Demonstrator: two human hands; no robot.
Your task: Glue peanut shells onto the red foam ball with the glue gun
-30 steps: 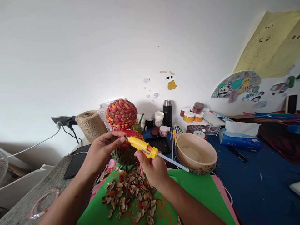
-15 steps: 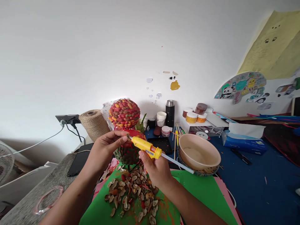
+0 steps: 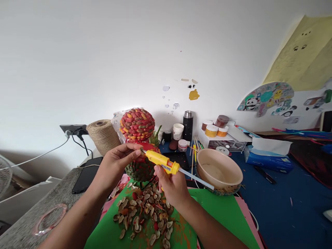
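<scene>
My right hand grips a yellow hot glue gun with a clear glue stick sticking out behind it. Its nozzle points left at the fingertips of my left hand, which pinch a small piece I cannot name. Just behind both hands sits a dark green and red shell-covered ball. Below the hands a pile of painted peanut shells lies on a green sheet.
A second red and yellow shell ball stands behind, next to a twine spool. A beige bowl, black flask, paint jars and tissue box sit on the blue table. A phone lies at left.
The view has shifted slightly. Both hands keep the same hold, with the glue gun's nozzle still at the left fingertips.
</scene>
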